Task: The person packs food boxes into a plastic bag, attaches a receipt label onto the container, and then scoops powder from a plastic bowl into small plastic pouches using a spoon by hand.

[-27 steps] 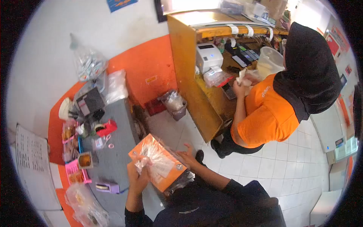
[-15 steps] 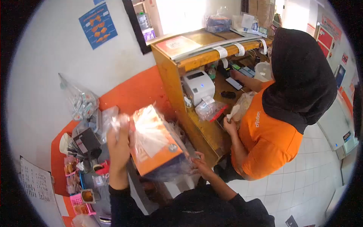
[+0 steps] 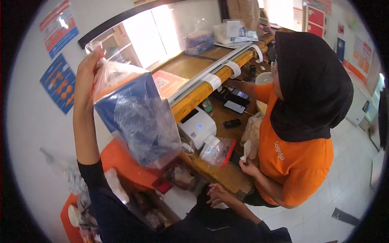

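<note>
My left hand (image 3: 92, 67) is raised at the upper left, closed around the gathered top of a clear plastic bag (image 3: 111, 69). Inside the bag hangs a blue and orange box (image 3: 139, 117), tilted, with its blue side facing me. It is held level with the wooden counter's top and in front of its left end. My right hand (image 3: 219, 195) is low in front of my body, apart from the bag, fingers spread and slightly bent with nothing visible in them.
A co-worker in an orange shirt (image 3: 300, 170) stands at the right by the wooden counter (image 3: 190, 107). On its lower shelf are a white label printer (image 3: 198, 127), a plastic pouch (image 3: 216, 152) and phones (image 3: 235, 106). Another bagged box (image 3: 199, 42) sits on top.
My left hand has lifted the bagged box up toward the counter top, turning its blue side to me. My right hand has let go of the bag and dropped lower.
</note>
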Available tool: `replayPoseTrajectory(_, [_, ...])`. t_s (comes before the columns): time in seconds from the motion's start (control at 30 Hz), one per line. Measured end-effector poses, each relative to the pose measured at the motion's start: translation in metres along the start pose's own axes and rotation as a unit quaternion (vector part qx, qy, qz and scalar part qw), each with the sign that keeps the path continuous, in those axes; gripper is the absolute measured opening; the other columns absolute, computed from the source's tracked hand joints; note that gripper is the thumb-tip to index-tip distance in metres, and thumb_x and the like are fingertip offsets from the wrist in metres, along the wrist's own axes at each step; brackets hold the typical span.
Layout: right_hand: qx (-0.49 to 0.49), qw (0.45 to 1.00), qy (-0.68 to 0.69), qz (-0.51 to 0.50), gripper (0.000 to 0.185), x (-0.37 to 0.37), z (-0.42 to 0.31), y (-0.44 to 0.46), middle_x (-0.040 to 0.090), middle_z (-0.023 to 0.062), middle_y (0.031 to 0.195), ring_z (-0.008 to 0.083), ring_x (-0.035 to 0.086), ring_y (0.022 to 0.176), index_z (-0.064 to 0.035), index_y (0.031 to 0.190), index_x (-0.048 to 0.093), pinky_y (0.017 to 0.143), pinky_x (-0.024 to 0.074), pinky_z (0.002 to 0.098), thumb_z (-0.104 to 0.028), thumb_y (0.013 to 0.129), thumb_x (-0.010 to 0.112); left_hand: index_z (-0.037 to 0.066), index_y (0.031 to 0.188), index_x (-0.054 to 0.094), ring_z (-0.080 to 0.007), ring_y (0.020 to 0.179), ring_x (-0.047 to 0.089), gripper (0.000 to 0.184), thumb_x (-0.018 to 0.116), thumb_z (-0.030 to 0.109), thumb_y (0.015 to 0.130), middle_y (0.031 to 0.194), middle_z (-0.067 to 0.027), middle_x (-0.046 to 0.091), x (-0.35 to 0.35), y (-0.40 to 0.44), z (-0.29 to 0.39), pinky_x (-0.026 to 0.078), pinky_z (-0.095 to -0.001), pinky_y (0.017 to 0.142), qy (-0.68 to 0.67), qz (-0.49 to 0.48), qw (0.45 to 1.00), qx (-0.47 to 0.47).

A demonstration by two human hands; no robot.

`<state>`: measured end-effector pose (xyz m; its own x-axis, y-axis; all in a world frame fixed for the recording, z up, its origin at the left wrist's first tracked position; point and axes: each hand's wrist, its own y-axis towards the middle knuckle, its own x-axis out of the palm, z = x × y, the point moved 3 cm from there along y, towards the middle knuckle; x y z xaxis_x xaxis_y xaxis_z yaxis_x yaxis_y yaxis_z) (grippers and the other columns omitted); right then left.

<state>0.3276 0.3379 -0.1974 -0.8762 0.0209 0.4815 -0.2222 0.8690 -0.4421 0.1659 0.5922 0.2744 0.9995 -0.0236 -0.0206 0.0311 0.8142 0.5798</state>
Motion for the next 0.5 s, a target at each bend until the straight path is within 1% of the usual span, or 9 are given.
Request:
replayPoseTrajectory(0.07, [0.000, 1.000, -0.007, 0.018, 0.049, 0.000, -0.014, 0.024, 0.050, 0.0134, 0.108, 0.0312, 0.063, 0.084, -0.0103, 0.129, 0.027, 0.065, 0.0549, 0.0425, -0.031, 0.091, 0.051, 0.002, 0.088, 0.059, -0.0007, 0.043, 0.028, 0.033, 0.057, 0.035, 0.088, 0.055, 0.0065, 0.038, 0.014, 0.047, -0.020, 0.023, -0.0181, 0.040, -0.018, -0.057, 0.998, 0.022])
replayPoseTrajectory(0.13, [-0.031, 0.999, 0.025, 0.012, 0.051, -0.003, -0.029, 0.050, 0.045, 0.0169, 0.116, 0.0291, 0.063, 0.087, -0.0107, 0.128, 0.028, 0.067, 0.0563, 0.0400, -0.036, 0.091, 0.051, 0.002, 0.090, 0.059, -0.0004, 0.043, 0.027, 0.030, 0.056, 0.032, 0.089, 0.055, 0.0067, 0.038, 0.034, 0.093, -0.041, 0.022, -0.0182, 0.040, 0.006, -0.096, 0.991, 0.093])
replayPoseTrajectory(0.17, [-0.038, 0.999, 0.031, 0.022, 0.051, -0.005, -0.034, 0.059, 0.045, 0.0169, 0.116, 0.0291, 0.063, 0.087, -0.0107, 0.128, 0.028, 0.067, 0.0563, 0.0400, -0.036, 0.091, 0.051, 0.002, 0.092, 0.060, -0.0005, 0.044, 0.029, 0.023, 0.055, 0.024, 0.089, 0.057, 0.0076, 0.039, 0.044, 0.118, -0.059, 0.022, -0.0180, 0.040, -0.037, -0.138, 0.984, 0.107])
replayPoseTrajectory(0.2, [-0.058, 0.997, 0.045, 0.038, 0.050, -0.008, -0.039, 0.068, 0.046, 0.0162, 0.116, 0.0286, 0.063, 0.087, -0.0100, 0.128, 0.029, 0.067, 0.0562, 0.0398, -0.036, 0.091, 0.050, 0.002, 0.092, 0.060, -0.0005, 0.044, 0.029, 0.023, 0.055, 0.024, 0.089, 0.057, 0.0076, 0.039, 0.056, 0.131, -0.071, 0.022, -0.0180, 0.040, -0.045, -0.149, 0.982, 0.108])
replayPoseTrajectory(0.27, [-0.089, 0.992, 0.067, 0.064, 0.048, -0.010, -0.051, 0.083, 0.047, 0.0155, 0.115, 0.0280, 0.063, 0.087, -0.0093, 0.128, 0.030, 0.067, 0.0561, 0.0396, -0.035, 0.091, 0.050, 0.003, 0.090, 0.060, -0.0008, 0.045, 0.031, 0.014, 0.056, 0.016, 0.086, 0.059, 0.0087, 0.039, 0.084, 0.154, -0.094, 0.022, -0.0178, 0.040, -0.046, -0.179, 0.979, 0.088])
replayPoseTrajectory(0.3, [-0.104, 0.988, 0.076, 0.087, 0.046, -0.011, -0.061, 0.085, 0.048, 0.0151, 0.112, 0.0289, 0.063, 0.086, -0.0099, 0.126, 0.031, 0.065, 0.0558, 0.0393, -0.033, 0.092, 0.050, 0.004, 0.092, 0.061, -0.0013, 0.047, 0.033, 0.011, 0.054, 0.008, 0.084, 0.062, 0.0085, 0.041, 0.096, 0.172, -0.112, 0.022, -0.0175, 0.040, -0.097, -0.208, 0.971, 0.071])
replayPoseTrajectory(0.4, [-0.146, 0.973, 0.111, 0.142, 0.037, -0.019, -0.069, 0.100, 0.048, 0.0150, 0.109, 0.0282, 0.063, 0.085, -0.0113, 0.122, 0.034, 0.064, 0.0555, 0.0371, -0.029, 0.093, 0.049, 0.005, 0.093, 0.061, -0.0014, 0.047, 0.032, 0.014, 0.052, 0.004, 0.082, 0.062, 0.0080, 0.042, 0.133, 0.222, -0.165, 0.022, -0.0176, 0.040, -0.120, -0.282, 0.947, 0.093])
replayPoseTrajectory(0.47, [-0.202, 0.954, 0.087, 0.203, 0.034, -0.021, -0.085, 0.100, 0.048, 0.0149, 0.109, 0.0264, 0.063, 0.084, -0.0113, 0.120, 0.036, 0.066, 0.0549, 0.0355, -0.026, 0.093, 0.049, 0.006, 0.089, 0.061, -0.0020, 0.047, 0.031, 0.014, 0.050, 0.003, 0.080, 0.062, 0.0083, 0.041, 0.161, 0.255, -0.202, 0.023, -0.0191, 0.041, -0.127, -0.294, 0.946, 0.057])
replayPoseTrajectory(0.5, [-0.209, 0.950, 0.074, 0.222, 0.033, -0.019, -0.095, 0.099, 0.048, 0.0149, 0.110, 0.0247, 0.062, 0.085, -0.0094, 0.121, 0.035, 0.069, 0.0539, 0.0336, -0.023, 0.093, 0.049, 0.006, 0.086, 0.059, -0.0025, 0.046, 0.030, 0.010, 0.051, 0.007, 0.081, 0.060, 0.0082, 0.038, 0.176, 0.262, -0.215, 0.023, -0.0202, 0.041, -0.092, -0.272, 0.949, 0.127])
